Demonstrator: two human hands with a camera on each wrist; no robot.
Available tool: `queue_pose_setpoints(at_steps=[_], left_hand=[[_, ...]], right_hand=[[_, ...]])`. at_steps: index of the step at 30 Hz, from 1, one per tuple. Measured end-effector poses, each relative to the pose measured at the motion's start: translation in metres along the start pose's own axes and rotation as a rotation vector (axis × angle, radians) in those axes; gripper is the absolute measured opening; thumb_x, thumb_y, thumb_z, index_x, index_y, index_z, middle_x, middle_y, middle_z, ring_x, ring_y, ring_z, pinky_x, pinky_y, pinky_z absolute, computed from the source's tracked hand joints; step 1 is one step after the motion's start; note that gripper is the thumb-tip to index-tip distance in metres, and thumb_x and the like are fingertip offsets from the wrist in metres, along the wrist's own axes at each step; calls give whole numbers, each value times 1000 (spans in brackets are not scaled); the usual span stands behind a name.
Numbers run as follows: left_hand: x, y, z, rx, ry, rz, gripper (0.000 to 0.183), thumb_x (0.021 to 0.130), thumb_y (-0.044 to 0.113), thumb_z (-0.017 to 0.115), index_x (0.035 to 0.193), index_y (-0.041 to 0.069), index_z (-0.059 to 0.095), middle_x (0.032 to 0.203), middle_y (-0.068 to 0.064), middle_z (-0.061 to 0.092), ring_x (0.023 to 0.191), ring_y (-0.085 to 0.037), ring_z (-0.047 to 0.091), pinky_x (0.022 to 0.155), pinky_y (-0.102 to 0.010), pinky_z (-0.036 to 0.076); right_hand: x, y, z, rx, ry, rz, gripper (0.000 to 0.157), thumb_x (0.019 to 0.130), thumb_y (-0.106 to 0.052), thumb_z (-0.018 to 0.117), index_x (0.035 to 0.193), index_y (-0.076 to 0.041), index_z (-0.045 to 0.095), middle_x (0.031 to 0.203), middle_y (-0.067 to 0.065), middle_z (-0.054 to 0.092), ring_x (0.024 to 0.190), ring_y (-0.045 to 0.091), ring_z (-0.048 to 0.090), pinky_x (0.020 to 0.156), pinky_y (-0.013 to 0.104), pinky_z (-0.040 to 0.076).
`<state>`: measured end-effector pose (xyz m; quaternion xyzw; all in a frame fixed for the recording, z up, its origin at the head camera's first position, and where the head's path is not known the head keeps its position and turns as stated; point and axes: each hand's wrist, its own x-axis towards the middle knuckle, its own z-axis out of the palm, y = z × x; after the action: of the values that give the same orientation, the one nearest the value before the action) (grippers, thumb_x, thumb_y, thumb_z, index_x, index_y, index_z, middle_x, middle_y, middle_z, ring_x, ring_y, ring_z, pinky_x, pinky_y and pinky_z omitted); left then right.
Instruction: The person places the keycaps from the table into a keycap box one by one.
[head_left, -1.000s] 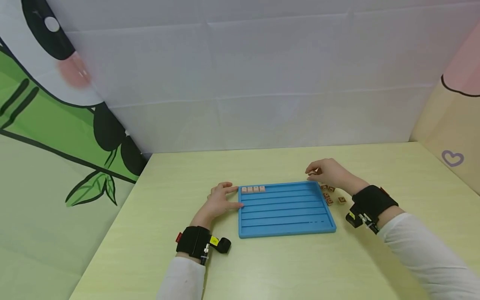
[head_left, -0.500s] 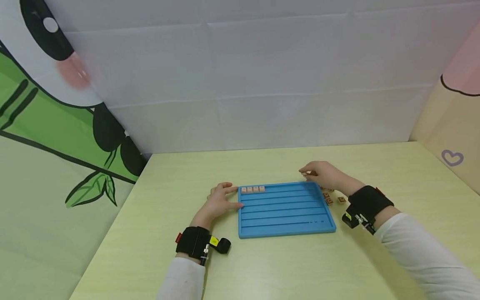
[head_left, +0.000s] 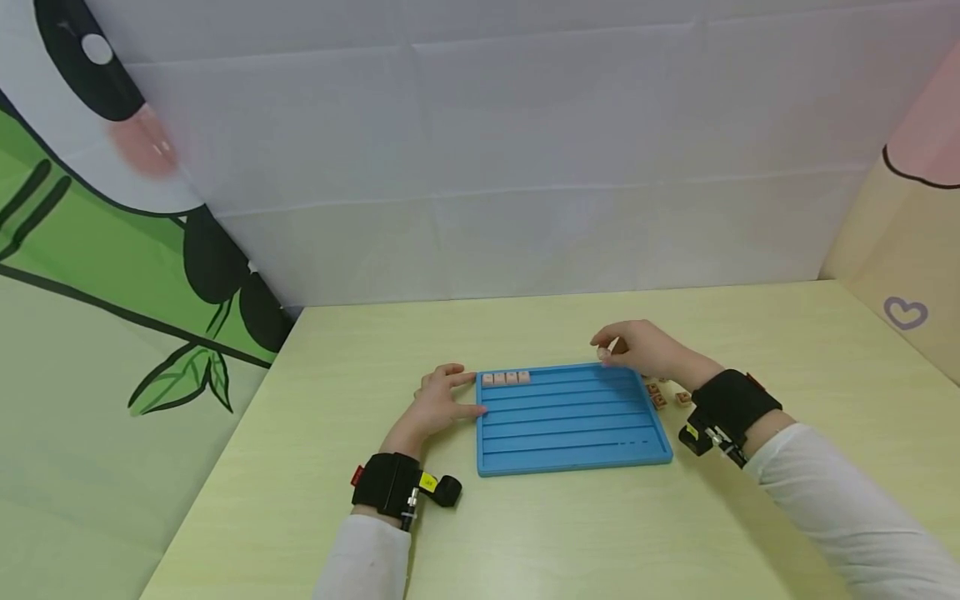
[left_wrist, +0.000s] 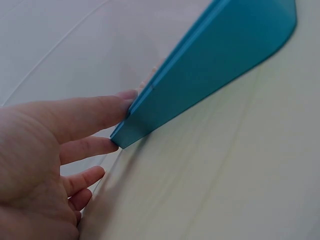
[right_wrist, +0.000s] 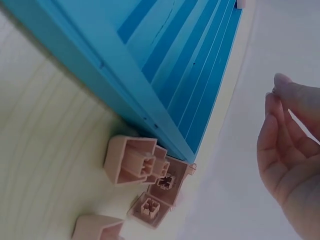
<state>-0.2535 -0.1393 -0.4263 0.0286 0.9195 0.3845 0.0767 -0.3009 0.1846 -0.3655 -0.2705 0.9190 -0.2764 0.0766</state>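
A blue ridged tray (head_left: 573,419) lies on the table, with a short row of pale pink keycaps (head_left: 506,379) in its back left slot. At the tray's left edge is my left hand (head_left: 437,408); in the left wrist view its thumb (left_wrist: 90,112) rests on the rim and the index finger touches the corner, both fairly straight. Over the back right edge, my right hand (head_left: 648,348) pinches a small keycap (head_left: 603,353) between thumb and fingertips. From the right wrist view the keycap is nearly hidden in the fingers.
Several loose pink keycaps (right_wrist: 131,160) lie beside the tray's right edge, some with hollow undersides showing. A light wood-grain table (head_left: 570,533) carries everything. Behind stands a white cloth wall (head_left: 525,167), with a printed cartoon panel (head_left: 112,250) at left.
My right hand has moved left with the keycap, from beside the loose keycaps to over the tray's back edge. The left hand and tray stay put.
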Motion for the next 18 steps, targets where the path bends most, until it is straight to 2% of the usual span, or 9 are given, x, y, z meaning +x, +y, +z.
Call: queue_pose_setpoints(at_steps=[10,18], left_hand=[[-1,0,-1,13,0,4,70,76,28,76,137,6,51,148,-14,32,135,-38,22,102,-54,25],[-1,0,0,-3,2,10,69,75,27,76,136,5,51,148,-14,32,135,-38,22,102,-54,25]], right_hand=[[0,2,3,-7,-7,-9,30,85,-9,65,113,3,63,103,13,63,89,25,58,75,35,49],[0,4,6,-19,-5,-28,23,83,-9,68,103,1,65,97,10,62,84,23,58,72,33,49]])
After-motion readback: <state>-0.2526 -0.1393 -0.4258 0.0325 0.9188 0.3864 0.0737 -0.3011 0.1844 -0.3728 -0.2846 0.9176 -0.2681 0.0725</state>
